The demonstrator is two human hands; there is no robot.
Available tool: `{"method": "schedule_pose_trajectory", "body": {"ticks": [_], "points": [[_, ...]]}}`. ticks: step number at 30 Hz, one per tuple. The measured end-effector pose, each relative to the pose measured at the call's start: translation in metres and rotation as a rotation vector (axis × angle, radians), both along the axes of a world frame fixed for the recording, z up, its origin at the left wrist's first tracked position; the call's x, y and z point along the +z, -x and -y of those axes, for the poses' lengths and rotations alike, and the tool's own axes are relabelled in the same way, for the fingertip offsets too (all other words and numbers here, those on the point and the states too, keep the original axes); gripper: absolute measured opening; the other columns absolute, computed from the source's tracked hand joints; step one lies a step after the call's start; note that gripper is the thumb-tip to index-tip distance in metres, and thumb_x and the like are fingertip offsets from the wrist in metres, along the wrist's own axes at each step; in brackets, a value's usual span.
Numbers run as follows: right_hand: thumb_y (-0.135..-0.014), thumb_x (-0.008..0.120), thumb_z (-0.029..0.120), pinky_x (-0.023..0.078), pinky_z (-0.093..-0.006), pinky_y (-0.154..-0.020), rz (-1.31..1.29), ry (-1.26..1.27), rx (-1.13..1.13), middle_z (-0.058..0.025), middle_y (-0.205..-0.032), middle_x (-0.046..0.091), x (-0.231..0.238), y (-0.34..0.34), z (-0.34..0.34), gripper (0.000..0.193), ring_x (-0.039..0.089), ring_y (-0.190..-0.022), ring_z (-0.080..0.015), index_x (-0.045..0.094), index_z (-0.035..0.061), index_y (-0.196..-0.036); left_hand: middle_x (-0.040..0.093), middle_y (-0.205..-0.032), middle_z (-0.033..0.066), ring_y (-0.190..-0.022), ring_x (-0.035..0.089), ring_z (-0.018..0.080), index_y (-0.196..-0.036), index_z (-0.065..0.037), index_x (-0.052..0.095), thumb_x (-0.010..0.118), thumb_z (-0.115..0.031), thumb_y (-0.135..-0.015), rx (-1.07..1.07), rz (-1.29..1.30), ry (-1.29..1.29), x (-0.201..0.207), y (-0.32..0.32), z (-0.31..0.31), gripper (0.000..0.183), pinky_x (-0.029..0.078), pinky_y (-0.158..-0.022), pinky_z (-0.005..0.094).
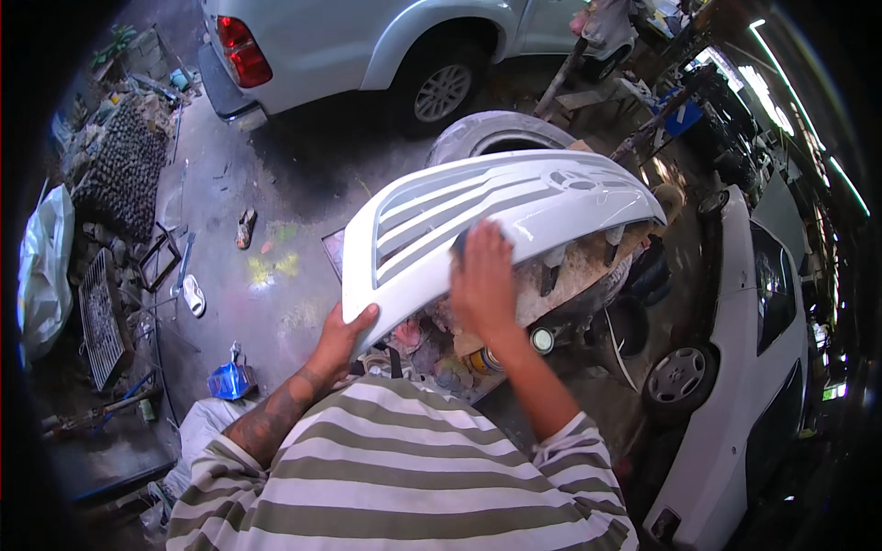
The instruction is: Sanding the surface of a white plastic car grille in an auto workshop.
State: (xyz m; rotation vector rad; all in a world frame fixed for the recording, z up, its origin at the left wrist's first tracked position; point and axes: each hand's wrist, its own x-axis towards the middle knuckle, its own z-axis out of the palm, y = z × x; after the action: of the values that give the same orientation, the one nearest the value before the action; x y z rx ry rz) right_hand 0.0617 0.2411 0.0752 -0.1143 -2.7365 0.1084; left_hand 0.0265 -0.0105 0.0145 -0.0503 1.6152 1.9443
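Observation:
A white car grille [551, 225] with long slats and an oval emblem spot lies tilted in front of me. My left hand [347, 332] grips its near left corner, thumb on top and the other fingers hidden beneath. My right hand [487, 275] lies on the lower white band, fingers stretched together and pressing on a small dark pad [469, 240]. Only the pad's left edge shows beside the fingers, so its exact kind cannot be made out.
Beyond the grille are a grey tire-like ring [459, 134] and a white pickup [367, 46]. Open cans [542, 341] stand below my right forearm. A white car [726, 367] is at right. On the left floor lie a sandal [194, 296] and a blue container [231, 380].

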Motion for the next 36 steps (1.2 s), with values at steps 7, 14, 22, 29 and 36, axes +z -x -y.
{"method": "schedule_pose_trajectory", "body": {"ticks": [7,14,22,29,36], "points": [[-0.094,0.050,0.026,0.015,-0.0559,-0.123,0.045,-0.214,0.023,-0.0307,-0.158,0.028,-0.009,-0.007,-0.006,0.069,0.024,-0.150,-0.0437,0.032,-0.0140,-0.148,0.062,-0.118,0.0131,-0.104,0.060,0.0217,-0.136,0.002,0.048,0.075,-0.042,-0.089,-0.019,-0.016,-0.013,-0.004,-0.003,-0.002,0.070,0.049,-0.091,0.0351],[-0.089,0.049,0.014,0.021,-0.0539,-0.122,0.088,-0.008,0.221,-0.0297,-0.153,0.038,-0.008,-0.012,-0.003,0.061,0.032,-0.146,-0.0435,0.039,-0.0107,-0.144,0.063,-0.118,0.0112,-0.105,0.059,0.0188,-0.131,0.003,0.052,0.076,-0.033,-0.091,0.026,0.014,-0.096,-0.005,-0.004,-0.003,0.059,0.047,-0.095,0.0336],[-0.090,0.051,0.017,0.020,-0.0567,-0.121,0.043,0.118,0.295,-0.0361,-0.153,0.033,-0.016,-0.026,0.035,0.065,0.030,-0.146,-0.0472,0.035,-0.0172,-0.143,0.064,-0.115,0.0110,-0.102,0.060,0.0184,-0.128,0.003,0.053,0.076,-0.034,-0.092,0.031,0.011,-0.123,-0.006,-0.003,-0.006,0.056,0.048,-0.093,0.0332],[-0.090,0.049,0.018,0.015,-0.0577,-0.122,0.036,0.082,0.147,-0.0320,-0.156,0.032,-0.015,-0.024,0.053,0.068,0.029,-0.147,-0.0450,0.032,-0.0179,-0.146,0.064,-0.115,0.0106,-0.102,0.060,0.0188,-0.128,0.003,0.053,0.076,-0.037,-0.091,0.044,-0.011,-0.083,-0.002,-0.009,-0.003,0.060,0.048,-0.093,0.0338],[-0.091,0.057,0.020,0.016,-0.0578,-0.121,-0.048,0.048,0.090,-0.0358,-0.157,0.026,-0.012,-0.006,0.026,0.072,0.026,-0.146,-0.0508,0.030,-0.0157,-0.147,0.062,-0.119,0.0120,-0.108,0.059,0.0194,-0.133,0.003,0.050,0.076,-0.039,-0.090,0.009,0.013,-0.045,-0.006,-0.006,0.001,0.066,0.048,-0.095,0.0343]]}}
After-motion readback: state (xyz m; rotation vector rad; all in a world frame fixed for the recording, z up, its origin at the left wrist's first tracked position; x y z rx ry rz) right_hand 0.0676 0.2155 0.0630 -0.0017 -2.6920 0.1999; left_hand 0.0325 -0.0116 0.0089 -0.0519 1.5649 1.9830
